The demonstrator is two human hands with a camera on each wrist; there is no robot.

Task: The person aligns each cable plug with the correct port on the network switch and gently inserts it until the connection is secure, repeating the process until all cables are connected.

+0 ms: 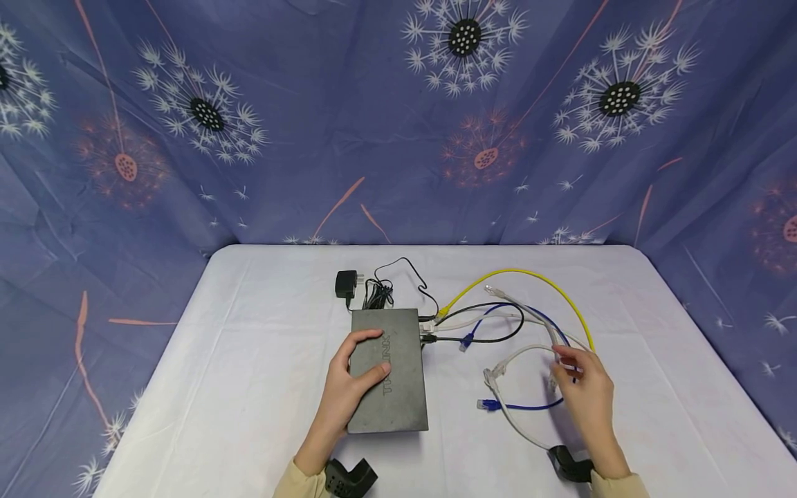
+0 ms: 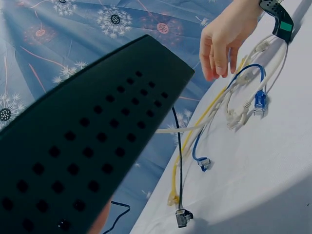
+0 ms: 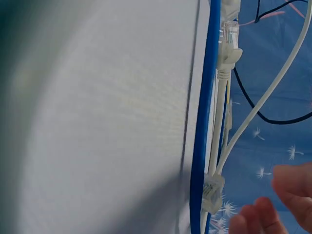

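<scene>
My left hand [image 1: 342, 387] grips a dark grey box marked TP-LINK [image 1: 401, 408], a network switch or router, with thumb and a finger lying over its top. Its vented side [image 2: 97, 131] fills much of the left wrist view. A white network cable [image 1: 457, 326] runs up to its right edge. Beside that edge are the plug of a black cable [image 1: 428, 338] and a yellow cable's plug [image 1: 443, 312]. Over the loose network cables, my right hand [image 1: 585, 394] hangs with fingers bent loosely; the right wrist view shows a gap between thumb and fingertips [image 3: 265, 214].
Blue cable plugs [image 1: 488, 404] and grey-white plugs [image 1: 496, 372] lie on the white tabletop [image 1: 249, 387] to the right. A black power adapter [image 1: 346, 283] and its coiled cord [image 1: 377, 294] lie behind the box. A patterned blue cloth [image 1: 349, 138] hangs beyond the table.
</scene>
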